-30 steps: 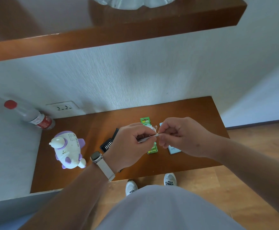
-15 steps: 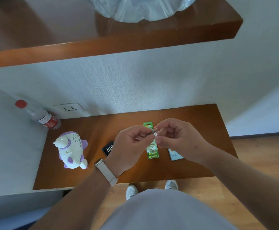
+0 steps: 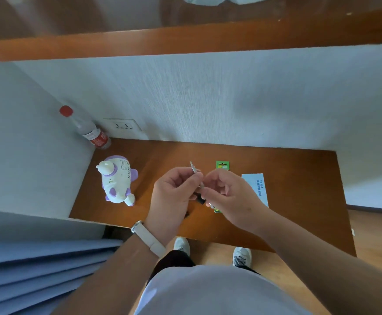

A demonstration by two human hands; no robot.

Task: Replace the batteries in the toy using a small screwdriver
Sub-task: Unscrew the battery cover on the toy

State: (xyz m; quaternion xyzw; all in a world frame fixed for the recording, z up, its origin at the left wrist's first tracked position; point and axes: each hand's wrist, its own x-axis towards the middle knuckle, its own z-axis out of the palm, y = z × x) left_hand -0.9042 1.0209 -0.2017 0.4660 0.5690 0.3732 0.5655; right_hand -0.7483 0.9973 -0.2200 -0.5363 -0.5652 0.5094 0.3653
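**Tool.** The screwdriver is held in the air above the desk, between both hands. It is a thin metal shaft. Its long axis runs from the far end, which points up and away toward the wall, back to the near end between the fingertips.

**Grip.** The left hand has its fingers curled and pinches the middle of the shaft between thumb and fingers. The right hand is also curled. Its fingertips meet the lower end of the shaft and appear to pinch it; the contact itself is partly hidden.

**Toy.** The toy, white with purple trim, lies on the desk, apart from both hands and untouched. It lies to the left of the grip, so the left hand is the nearer one. Its long axis runs from far to near, roughly parallel to the shaft. No battery cover shows on its upward face.

**Other parts.** A green battery pack lies flat just beyond the right hand. A black case lies beneath the hands, mostly covered.

**Step in hand.** The tool is probably being made ready. The next move calls for a leftward reach to the toy, which likely must be turned over to expose the screw.
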